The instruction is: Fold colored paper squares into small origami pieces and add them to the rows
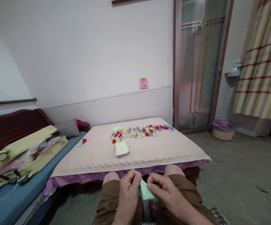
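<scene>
My left hand and my right hand are close together above my knees, both pinching a small pale green piece of paper between them. Ahead stands a low table with a beige cloth. On it lies a stack of coloured paper squares. Behind the stack, several small folded paper pieces in red, purple, yellow and green lie spread in a band.
A blue couch at left carries a yellow bag and a grey cushion. Two small pieces, blue and red, lie by the table's left edge. A basin stands by the glass door; a curtain hangs at right.
</scene>
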`<action>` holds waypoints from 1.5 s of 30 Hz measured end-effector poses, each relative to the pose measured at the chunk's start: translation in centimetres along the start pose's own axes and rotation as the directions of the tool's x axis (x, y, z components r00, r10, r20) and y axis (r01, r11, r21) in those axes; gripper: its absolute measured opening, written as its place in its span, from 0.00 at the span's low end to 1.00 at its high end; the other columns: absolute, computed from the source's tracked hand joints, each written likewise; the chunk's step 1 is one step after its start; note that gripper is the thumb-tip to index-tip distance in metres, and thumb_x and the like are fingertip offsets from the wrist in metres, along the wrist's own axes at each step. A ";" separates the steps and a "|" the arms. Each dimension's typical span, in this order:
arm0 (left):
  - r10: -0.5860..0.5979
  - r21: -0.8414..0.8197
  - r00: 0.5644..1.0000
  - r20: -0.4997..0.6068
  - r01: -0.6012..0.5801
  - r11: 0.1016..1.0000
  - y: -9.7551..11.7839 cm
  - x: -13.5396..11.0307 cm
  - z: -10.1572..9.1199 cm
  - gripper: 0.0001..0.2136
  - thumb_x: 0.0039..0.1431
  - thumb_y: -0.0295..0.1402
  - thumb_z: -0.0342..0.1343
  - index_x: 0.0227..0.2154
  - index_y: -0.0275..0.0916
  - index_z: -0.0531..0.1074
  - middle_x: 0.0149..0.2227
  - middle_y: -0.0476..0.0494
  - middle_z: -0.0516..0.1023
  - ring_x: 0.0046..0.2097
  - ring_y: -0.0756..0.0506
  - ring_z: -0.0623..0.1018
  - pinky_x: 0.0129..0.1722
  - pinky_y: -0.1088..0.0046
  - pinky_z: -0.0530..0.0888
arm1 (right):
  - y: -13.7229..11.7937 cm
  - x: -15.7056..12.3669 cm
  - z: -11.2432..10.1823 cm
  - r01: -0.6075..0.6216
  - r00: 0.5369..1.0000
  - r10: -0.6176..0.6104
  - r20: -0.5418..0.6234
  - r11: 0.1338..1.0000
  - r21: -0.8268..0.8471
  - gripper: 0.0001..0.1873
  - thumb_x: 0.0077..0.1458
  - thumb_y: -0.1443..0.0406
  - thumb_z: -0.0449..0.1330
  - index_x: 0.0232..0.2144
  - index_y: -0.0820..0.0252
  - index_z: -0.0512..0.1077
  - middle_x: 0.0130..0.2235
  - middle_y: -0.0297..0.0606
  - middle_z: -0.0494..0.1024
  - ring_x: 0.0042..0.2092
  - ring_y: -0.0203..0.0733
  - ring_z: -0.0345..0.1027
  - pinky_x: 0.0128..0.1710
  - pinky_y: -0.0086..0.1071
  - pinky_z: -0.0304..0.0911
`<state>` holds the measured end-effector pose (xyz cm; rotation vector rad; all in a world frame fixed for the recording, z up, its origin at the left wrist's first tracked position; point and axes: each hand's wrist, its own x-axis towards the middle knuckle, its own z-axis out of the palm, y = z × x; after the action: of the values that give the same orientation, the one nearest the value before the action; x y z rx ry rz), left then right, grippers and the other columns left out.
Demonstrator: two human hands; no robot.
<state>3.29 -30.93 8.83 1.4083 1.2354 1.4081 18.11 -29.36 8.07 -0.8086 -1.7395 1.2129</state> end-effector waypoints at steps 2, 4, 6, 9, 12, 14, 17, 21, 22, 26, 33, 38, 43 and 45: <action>0.006 -0.003 0.999 -0.045 -0.007 1.000 -0.2 0.0 0.2 0.16 0.57 0.43 0.50 0.20 0.38 0.60 0.21 0.54 0.56 0.26 0.51 0.57 0.25 0.77 0.58 | -0.1 0.0 -0.1 0.000 1.000 0.000 -0.015 1.000 0.007 0.12 0.56 0.61 0.54 0.23 0.60 0.62 0.24 0.29 0.59 0.28 0.34 0.51 0.28 0.28 0.49; -0.002 -0.033 1.000 -0.028 0.001 0.999 -0.5 -0.1 0.3 0.16 0.58 0.44 0.49 0.22 0.38 0.61 0.22 0.54 0.57 0.26 0.51 0.57 0.25 0.77 0.58 | -0.2 0.1 -0.2 0.000 0.998 0.001 -0.059 1.000 0.017 0.12 0.56 0.61 0.54 0.23 0.60 0.62 0.24 0.29 0.59 0.28 0.34 0.51 0.28 0.28 0.49; -0.004 -0.031 0.999 0.046 0.005 1.000 -0.8 -0.4 0.4 0.15 0.57 0.44 0.51 0.23 0.38 0.63 0.22 0.54 0.59 0.26 0.51 0.58 0.26 0.77 0.58 | -0.3 0.3 -0.2 0.001 0.994 0.001 -0.107 1.000 0.019 0.12 0.56 0.61 0.54 0.22 0.60 0.62 0.24 0.29 0.59 0.28 0.34 0.52 0.28 0.28 0.50; 0.029 0.036 0.995 0.096 -0.033 0.999 -1.3 -0.9 0.5 0.15 0.55 0.43 0.53 0.21 0.37 0.63 0.21 0.53 0.59 0.25 0.51 0.59 0.26 0.76 0.58 | -0.2 0.5 -0.1 0.010 0.989 -0.008 -0.145 1.000 0.009 0.12 0.56 0.61 0.54 0.22 0.60 0.62 0.24 0.29 0.61 0.29 0.35 0.53 0.29 0.28 0.51; 0.029 0.056 0.998 0.056 -0.032 0.998 -1.3 -1.1 0.5 0.16 0.56 0.43 0.53 0.19 0.37 0.62 0.20 0.53 0.59 0.25 0.51 0.59 0.25 0.76 0.57 | -0.2 0.5 0.0 0.023 0.987 -0.025 -0.156 1.000 -0.011 0.13 0.56 0.61 0.54 0.22 0.60 0.63 0.24 0.29 0.62 0.29 0.35 0.54 0.29 0.28 0.52; 0.007 0.040 0.998 0.066 -0.009 0.999 -1.2 -1.1 0.5 0.14 0.54 0.42 0.54 0.21 0.37 0.65 0.21 0.53 0.62 0.26 0.51 0.61 0.26 0.76 0.58 | -0.2 0.6 -0.1 0.026 0.984 -0.031 -0.174 0.999 -0.027 0.14 0.56 0.60 0.54 0.22 0.60 0.63 0.24 0.30 0.62 0.29 0.36 0.54 0.29 0.29 0.52; 0.001 0.020 0.996 0.084 -0.003 1.000 -1.2 -1.1 0.5 0.13 0.53 0.40 0.56 0.22 0.36 0.67 0.22 0.51 0.64 0.26 0.50 0.62 0.27 0.76 0.60 | 0.0 0.7 -0.2 0.038 0.980 -0.046 -0.195 0.998 -0.041 0.15 0.57 0.58 0.54 0.23 0.60 0.63 0.24 0.30 0.63 0.29 0.36 0.55 0.29 0.29 0.52; -0.032 -0.060 0.998 0.053 0.035 0.998 -1.6 -1.1 0.2 0.14 0.53 0.40 0.56 0.19 0.36 0.66 0.19 0.53 0.61 0.24 0.51 0.60 0.25 0.76 0.58 | 0.3 0.9 -0.1 0.046 0.981 -0.049 -0.185 0.999 -0.022 0.15 0.57 0.57 0.54 0.24 0.60 0.65 0.25 0.30 0.63 0.29 0.36 0.55 0.29 0.28 0.53; -0.044 -0.081 0.998 0.041 0.048 0.996 -1.7 -1.1 0.1 0.14 0.53 0.40 0.56 0.19 0.36 0.66 0.18 0.54 0.60 0.24 0.52 0.59 0.25 0.76 0.57 | 0.3 0.9 -0.1 0.035 0.984 -0.036 -0.172 0.999 -0.011 0.15 0.57 0.57 0.54 0.24 0.61 0.65 0.25 0.30 0.64 0.29 0.36 0.55 0.29 0.28 0.53; -0.067 -0.104 0.998 0.012 0.068 0.992 -2.0 -0.8 -0.4 0.14 0.53 0.40 0.57 0.19 0.36 0.67 0.19 0.53 0.62 0.24 0.52 0.59 0.25 0.76 0.57 | 0.4 0.5 -0.4 -0.022 0.996 0.022 -0.084 1.000 0.006 0.15 0.56 0.57 0.56 0.22 0.61 0.66 0.23 0.29 0.62 0.28 0.35 0.55 0.29 0.28 0.52; -0.050 -0.093 0.999 0.005 0.050 0.994 -2.0 -0.8 -0.5 0.14 0.52 0.41 0.58 0.20 0.36 0.69 0.19 0.52 0.64 0.24 0.51 0.61 0.25 0.77 0.59 | 0.1 0.1 -1.0 0.018 0.995 -0.022 -0.101 0.999 -0.046 0.14 0.56 0.58 0.55 0.23 0.61 0.66 0.24 0.30 0.63 0.29 0.36 0.57 0.29 0.28 0.54; -0.019 -0.003 0.999 -0.031 0.019 1.000 -2.2 -0.8 -0.8 0.13 0.50 0.41 0.59 0.20 0.36 0.70 0.19 0.53 0.64 0.24 0.51 0.61 0.24 0.77 0.59 | -1.5 -0.2 -1.1 0.161 0.962 -0.205 -0.181 0.960 -0.230 0.03 0.56 0.65 0.57 0.32 0.58 0.69 0.33 0.34 0.70 0.36 0.39 0.63 0.36 0.30 0.58; 0.017 0.061 1.000 -0.022 -0.016 0.998 -1.6 -1.2 -0.7 0.13 0.51 0.41 0.58 0.20 0.38 0.71 0.19 0.52 0.65 0.24 0.51 0.63 0.24 0.77 0.61 | -2.2 -0.4 -0.5 0.262 0.936 -0.322 -0.141 0.907 -0.330 0.04 0.56 0.70 0.55 0.31 0.58 0.69 0.32 0.35 0.69 0.37 0.40 0.63 0.38 0.31 0.58; 0.027 0.058 1.000 -0.013 -0.026 0.998 -1.4 -1.3 -0.6 0.13 0.51 0.42 0.58 0.21 0.38 0.71 0.19 0.52 0.66 0.24 0.51 0.64 0.24 0.77 0.61 | -2.1 -0.4 -0.4 0.257 0.935 -0.323 -0.147 0.902 -0.348 0.04 0.55 0.71 0.56 0.30 0.58 0.68 0.32 0.35 0.69 0.37 0.40 0.63 0.37 0.31 0.58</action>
<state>2.65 -31.98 7.25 1.4619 1.2797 1.4120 18.54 -30.19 10.06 -0.7926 -1.8355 0.6294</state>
